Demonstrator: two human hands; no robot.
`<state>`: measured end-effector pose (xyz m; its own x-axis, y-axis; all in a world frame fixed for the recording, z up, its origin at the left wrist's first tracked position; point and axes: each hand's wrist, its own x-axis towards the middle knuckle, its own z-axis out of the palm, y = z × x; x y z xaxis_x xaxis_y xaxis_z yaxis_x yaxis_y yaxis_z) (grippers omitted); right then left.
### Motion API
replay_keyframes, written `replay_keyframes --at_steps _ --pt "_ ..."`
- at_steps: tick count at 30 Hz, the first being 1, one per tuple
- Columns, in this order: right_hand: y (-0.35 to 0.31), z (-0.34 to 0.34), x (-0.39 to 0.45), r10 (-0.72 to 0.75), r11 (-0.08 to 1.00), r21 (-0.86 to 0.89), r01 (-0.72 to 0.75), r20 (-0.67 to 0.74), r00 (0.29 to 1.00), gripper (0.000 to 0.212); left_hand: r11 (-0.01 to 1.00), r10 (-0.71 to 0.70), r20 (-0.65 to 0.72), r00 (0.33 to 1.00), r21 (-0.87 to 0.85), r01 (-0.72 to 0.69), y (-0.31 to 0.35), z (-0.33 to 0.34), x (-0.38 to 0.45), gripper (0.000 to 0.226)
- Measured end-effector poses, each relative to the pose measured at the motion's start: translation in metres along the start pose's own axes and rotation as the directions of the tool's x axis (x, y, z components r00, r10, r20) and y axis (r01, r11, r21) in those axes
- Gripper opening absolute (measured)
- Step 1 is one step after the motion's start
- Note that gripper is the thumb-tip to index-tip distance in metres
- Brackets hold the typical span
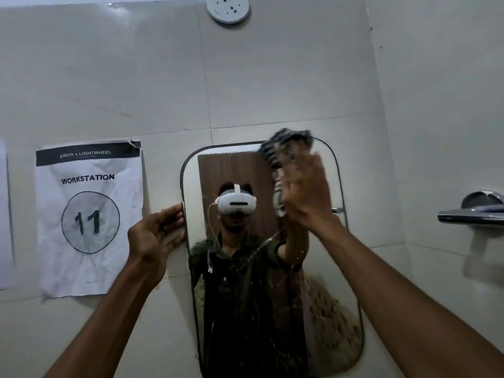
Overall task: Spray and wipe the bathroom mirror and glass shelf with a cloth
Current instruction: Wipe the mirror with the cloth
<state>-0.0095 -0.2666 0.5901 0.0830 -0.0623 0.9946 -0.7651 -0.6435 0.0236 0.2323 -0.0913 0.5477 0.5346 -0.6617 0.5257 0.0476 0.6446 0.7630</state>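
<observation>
Against the tiled wall hangs the mirror, a rounded rectangle with a thin dark frame. At its upper right corner the right hand, blurred, presses a dark striped cloth flat against the glass, fingers extended upward; the cloth overlaps the top edge of the frame. At the mirror's left edge the left hand steadies the frame, thumb and fingertips touching the rim, fingers relaxed rather than clenched. Droplets and streaks mark the lower glass. Left of the mirror, a creased paper sign reads "WORKSTATION 11". A chrome fixture projects from the right-hand wall.
</observation>
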Motion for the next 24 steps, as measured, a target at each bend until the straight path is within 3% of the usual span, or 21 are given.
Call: replay_keyframes --at_steps 1,3,5,6,8,10,11,13,14,16,18,20,22,24 --pt "0.020 -0.005 -0.001 0.186 0.983 0.000 -0.186 -0.048 0.981 0.061 1.000 0.005 0.015 1.000 -0.003 -0.005 -0.002 -0.003 0.000 0.043" --pt "0.039 -0.010 -0.004 0.471 0.882 0.039 -0.470 -0.096 0.877 0.059 1.000 0.012 0.041 0.999 -0.007 -0.012 -0.005 -0.006 0.000 0.045" --pt "0.017 -0.003 -0.006 0.597 0.802 0.072 -0.593 -0.135 0.791 0.059 1.000 0.015 0.049 0.999 -0.004 -0.015 -0.007 -0.006 0.000 0.046" --pt "-0.003 0.002 -0.009 0.604 0.796 0.067 -0.602 -0.154 0.782 0.060 1.000 0.017 0.052 0.998 -0.005 -0.017 -0.006 -0.005 -0.001 0.046" --pt "-0.052 0.016 -0.024 0.496 0.868 0.064 -0.492 -0.127 0.859 0.064 1.000 0.020 0.055 0.998 -0.011 -0.019 -0.006 -0.003 -0.002 0.045" --pt "-0.098 0.027 -0.049 0.193 0.977 0.092 -0.191 -0.013 0.981 0.067 1.000 0.029 0.040 0.999 -0.011 -0.029 -0.004 -0.001 -0.002 0.043" --pt "-0.114 0.029 -0.063 0.002 0.994 0.109 -0.010 0.071 0.997 0.068 0.999 0.037 0.027 0.999 -0.005 -0.037 -0.004 0.001 -0.002 0.042" --pt "-0.128 0.027 -0.087 -0.289 0.956 0.117 0.270 0.198 0.937 0.071 0.998 0.062 0.010 0.998 0.012 -0.062 -0.006 0.001 -0.001 0.043" --pt "-0.124 0.024 -0.094 -0.357 0.934 0.100 0.343 0.221 0.908 0.073 0.998 0.068 0.014 0.998 0.013 -0.068 -0.007 0.002 -0.001 0.043" --pt "-0.097 0.016 -0.097 -0.358 0.934 0.070 0.351 0.210 0.910 0.080 0.998 0.058 0.028 0.998 -0.005 -0.058 -0.008 -0.002 0.000 0.043" --pt "-0.056 0.006 -0.101 -0.182 0.982 0.069 0.175 0.129 0.975 0.082 0.999 0.041 0.073 0.996 -0.021 -0.040 -0.010 -0.009 0.001 0.040" --pt "-0.007 -0.005 -0.106 0.153 0.984 0.086 -0.154 0.014 0.988 0.078 0.999 0.040 0.121 0.992 -0.031 -0.037 -0.013 -0.014 0.002 0.039" --pt "0.020 -0.011 -0.108 0.430 0.902 0.047 -0.428 -0.034 0.902 0.073 0.998 0.063 0.134 0.989 -0.027 -0.060 -0.017 -0.017 0.004 0.041" --pt "0.010 -0.005 -0.103 0.591 0.806 0.038 -0.590 -0.059 0.804 0.071 0.997 0.076 0.135 0.988 -0.030 -0.073 -0.018 -0.017 0.004 0.043"
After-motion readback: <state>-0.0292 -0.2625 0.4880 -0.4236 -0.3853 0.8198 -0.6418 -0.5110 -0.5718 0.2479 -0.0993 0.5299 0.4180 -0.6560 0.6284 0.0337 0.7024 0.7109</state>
